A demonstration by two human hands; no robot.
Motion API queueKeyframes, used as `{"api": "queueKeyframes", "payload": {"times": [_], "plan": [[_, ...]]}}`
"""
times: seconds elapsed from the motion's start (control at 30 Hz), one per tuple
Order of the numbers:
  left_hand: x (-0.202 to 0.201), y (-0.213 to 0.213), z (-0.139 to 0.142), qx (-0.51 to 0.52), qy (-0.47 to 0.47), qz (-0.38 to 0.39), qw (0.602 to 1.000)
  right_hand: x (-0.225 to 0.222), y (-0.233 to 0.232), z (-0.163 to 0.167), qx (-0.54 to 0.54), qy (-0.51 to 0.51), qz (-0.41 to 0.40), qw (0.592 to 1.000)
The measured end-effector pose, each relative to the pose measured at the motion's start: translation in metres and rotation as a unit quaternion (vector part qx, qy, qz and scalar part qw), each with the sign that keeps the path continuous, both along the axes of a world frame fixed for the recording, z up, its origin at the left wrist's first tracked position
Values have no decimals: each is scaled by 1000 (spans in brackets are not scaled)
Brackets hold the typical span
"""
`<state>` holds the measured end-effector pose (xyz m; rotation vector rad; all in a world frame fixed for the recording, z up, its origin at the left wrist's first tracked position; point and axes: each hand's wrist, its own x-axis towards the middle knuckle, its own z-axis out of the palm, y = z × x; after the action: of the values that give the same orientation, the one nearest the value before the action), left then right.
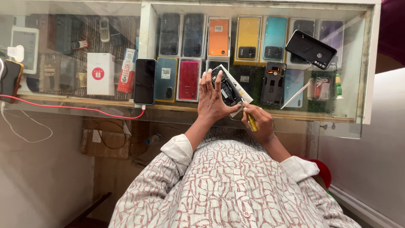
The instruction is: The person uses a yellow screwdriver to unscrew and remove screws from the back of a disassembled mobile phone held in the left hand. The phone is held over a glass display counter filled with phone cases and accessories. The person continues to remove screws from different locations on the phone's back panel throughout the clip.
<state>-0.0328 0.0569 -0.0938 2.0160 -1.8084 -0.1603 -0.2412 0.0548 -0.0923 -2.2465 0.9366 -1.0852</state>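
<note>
Head view, glass display counter (346,76). Left hand (213,99): fingers spread flat against the back of an opened phone (228,90), cradling it tilted above the glass, presumably so its exposed interior faces up toward the tool. Right hand (258,122): closed around a yellow-handled screwdriver (251,121), tip angled in at the phone's lower edge; the pinch near the tip suggests fine control. A white card or tray (244,93) lies under the phone, touching it. On the counter top: a black phone (144,81) on a red cable (67,107), left of the hands, kept at the edge where the lead reaches; a black phone (311,49) lying askew, upper right; a stripped phone frame (273,83) just right of the work. Under the glass: rows of phones in orange, yellow, teal and red, faces outward for display; a white box (100,74).
</note>
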Motion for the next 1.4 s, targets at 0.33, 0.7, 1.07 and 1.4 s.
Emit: {"api": "queueKeyframes", "payload": {"times": [0.33,0.7,1.07,1.4], "plan": [[1,1,2,-8,3,-6,1000,0,0,-3,2,-4,-10,1000],[-1,-1,0,-12,15,-8,1000,2,-3,-4,-14,-1,1,1000],[2,0,-3,-19,23,-6,1000,2,0,-7,2,-7,-4,1000],[5,3,-2,-17,26,-2,1000,5,-1,-5,1,-11,-3,1000]]}}
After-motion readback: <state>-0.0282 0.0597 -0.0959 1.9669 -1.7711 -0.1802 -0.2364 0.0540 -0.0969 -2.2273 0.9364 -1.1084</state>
